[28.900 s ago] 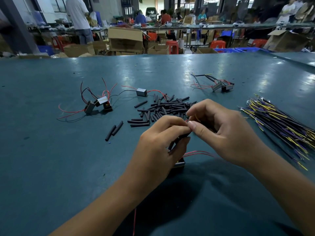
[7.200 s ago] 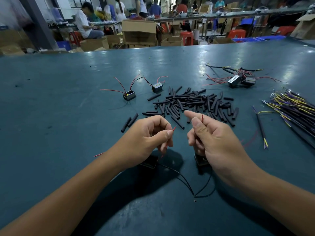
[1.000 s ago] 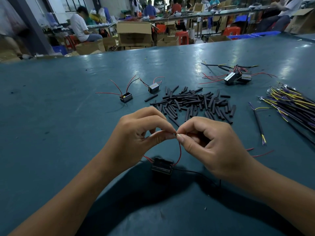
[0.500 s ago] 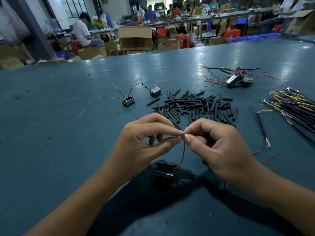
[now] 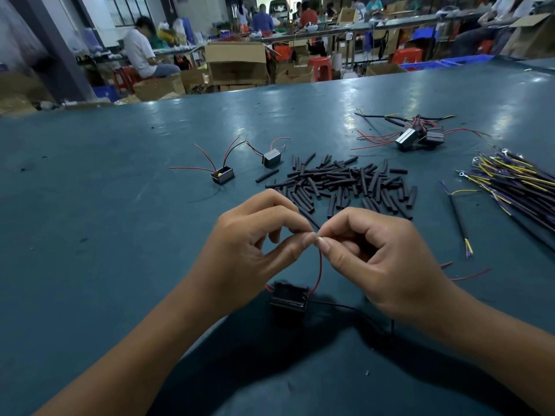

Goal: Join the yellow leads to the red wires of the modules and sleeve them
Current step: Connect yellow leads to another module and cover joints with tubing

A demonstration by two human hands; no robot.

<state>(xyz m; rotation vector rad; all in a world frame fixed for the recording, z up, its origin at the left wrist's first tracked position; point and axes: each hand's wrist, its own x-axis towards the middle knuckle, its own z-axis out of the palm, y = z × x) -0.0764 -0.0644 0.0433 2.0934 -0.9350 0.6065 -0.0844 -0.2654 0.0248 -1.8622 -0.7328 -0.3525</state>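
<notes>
Hands raised slightly since half-second ago. Left hand (image 5: 255,244) and right hand (image 5: 378,259) pinch top of red wire (image 5: 319,270), fingertips touching; wire loops down to black module (image 5: 289,298) on table (image 5: 105,235).

hands (image 5: 315,250) now pinch one red wire (image 5: 319,271) end together

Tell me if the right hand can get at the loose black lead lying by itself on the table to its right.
Probably yes. The loose lead lies alone on bare table, nothing between it and the right hand. But that hand is pinching the red wire with the left hand, so it must let go first.
</notes>
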